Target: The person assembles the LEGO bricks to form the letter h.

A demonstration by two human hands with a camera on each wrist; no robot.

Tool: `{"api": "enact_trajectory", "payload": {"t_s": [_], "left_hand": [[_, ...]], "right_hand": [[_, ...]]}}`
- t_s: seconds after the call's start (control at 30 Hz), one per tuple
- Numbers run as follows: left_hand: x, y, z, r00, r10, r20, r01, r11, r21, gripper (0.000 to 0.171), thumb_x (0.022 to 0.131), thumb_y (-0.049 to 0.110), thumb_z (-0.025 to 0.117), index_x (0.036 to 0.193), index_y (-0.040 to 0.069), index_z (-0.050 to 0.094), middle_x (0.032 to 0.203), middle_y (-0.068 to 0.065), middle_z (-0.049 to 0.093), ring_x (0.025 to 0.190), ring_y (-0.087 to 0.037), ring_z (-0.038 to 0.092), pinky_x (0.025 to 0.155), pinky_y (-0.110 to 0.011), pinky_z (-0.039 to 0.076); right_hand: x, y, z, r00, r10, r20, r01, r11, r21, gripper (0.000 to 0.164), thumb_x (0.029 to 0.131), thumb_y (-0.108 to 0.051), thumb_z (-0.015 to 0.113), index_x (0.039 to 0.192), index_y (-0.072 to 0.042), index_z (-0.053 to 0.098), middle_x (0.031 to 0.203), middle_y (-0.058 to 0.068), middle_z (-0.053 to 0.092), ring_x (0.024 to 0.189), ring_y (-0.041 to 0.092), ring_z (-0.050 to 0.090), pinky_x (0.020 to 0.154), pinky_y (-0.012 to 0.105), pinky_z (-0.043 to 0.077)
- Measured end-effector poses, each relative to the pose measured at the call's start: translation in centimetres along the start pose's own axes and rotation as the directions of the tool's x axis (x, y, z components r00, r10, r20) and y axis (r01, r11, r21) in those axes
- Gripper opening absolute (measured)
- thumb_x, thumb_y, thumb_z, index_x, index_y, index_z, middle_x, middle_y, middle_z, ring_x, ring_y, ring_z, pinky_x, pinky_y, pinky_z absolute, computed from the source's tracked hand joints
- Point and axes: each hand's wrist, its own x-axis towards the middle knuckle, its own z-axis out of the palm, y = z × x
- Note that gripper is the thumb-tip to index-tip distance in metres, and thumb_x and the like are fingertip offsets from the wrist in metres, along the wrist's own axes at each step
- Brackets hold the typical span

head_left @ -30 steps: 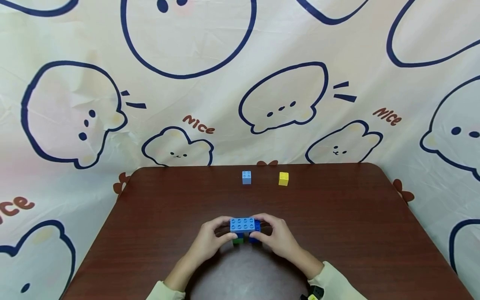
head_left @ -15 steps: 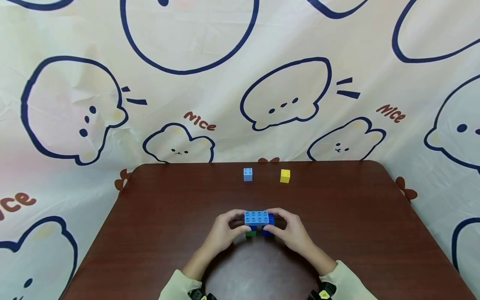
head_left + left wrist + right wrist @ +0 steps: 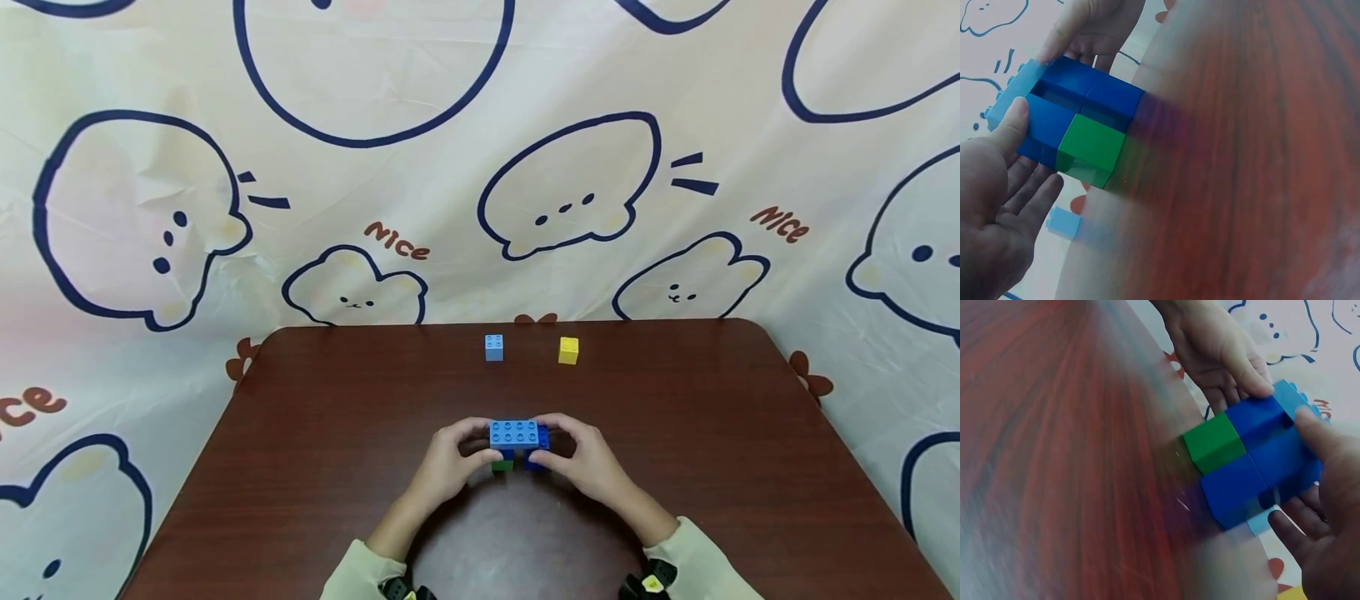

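Two sets of fingers (image 3: pixel 468 427) gripping stacked blocks (image 3: pixel 1266 457), light-blue brick (image 3: pixel 513 434) topmost

I count two hands of mine, left hand (image 3: pixel 450 458) and right hand (image 3: pixel 583 457), at lower centre of the head view, and one plastic brick assembly (image 3: pixel 513 433) between them: one long studded light-blue brick (image 3: pixel 510 428), three visible dark-blue block-shaped bricks (image 3: pixel 1113 100), one green block-shaped brick (image 3: pixel 1091 139). Upper centre: one small light-blue brick (image 3: pixel 493 347), one yellow brick (image 3: pixel 568 351).
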Motion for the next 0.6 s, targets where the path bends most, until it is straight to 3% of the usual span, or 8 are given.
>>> {"api": "enact_trajectory", "payload": {"t_s": [0.13, 0.3, 0.6], "left_hand": [[0.1, 0.0, 0.0, 1.0, -0.029, -0.003, 0.029, 0.999, -0.034, 0.034, 0.088, 0.006, 0.077, 0.121, 0.0, 0.068, 0.114, -0.016, 0.071, 0.105, -0.028, 0.071, 0.085, -0.028, 0.058], [-0.1, 0.4, 0.0, 0.999, -0.044, -0.002, 0.044, 0.999, -0.012, 0.036, 0.088, 0.007, 0.078, 0.122, 0.001, 0.068, 0.115, -0.014, 0.071, 0.106, -0.028, 0.07, 0.085, -0.029, 0.058], [-0.2, 0.4, 0.0, 0.999, -0.052, 0.001, 0.052, 0.998, -0.02, 0.036, 0.088, 0.008, 0.078, 0.122, 0.001, 0.068, 0.115, -0.015, 0.071, 0.106, -0.028, 0.07, 0.085, -0.029, 0.058]], "right_hand": [[0.2, 0.3, -1.2, 1.0, -0.017, 0.01, 0.017, 0.998, 0.053, 0.038, 0.095, -0.025, 0.074, 0.13, -0.015, 0.065, 0.125, -0.001, 0.068, 0.107, 0.017, 0.067, 0.094, 0.035, 0.056], [0.9, 1.0, -3.2, 0.999, -0.006, -0.05, 0.01, 0.996, 0.084, 0.031, 0.101, -0.011, 0.065, 0.132, -0.014, 0.065, 0.129, 0.001, 0.067, 0.116, 0.019, 0.063, 0.094, 0.028, 0.054], [3.9, 3.5, -6.6, 0.977, 0.072, -0.199, -0.049, 0.992, 0.12, 0.039, 0.099, -0.015, 0.069, 0.136, -0.007, 0.061, 0.135, 0.014, 0.063, 0.118, 0.028, 0.061, 0.09, 0.014, 0.05]]}}
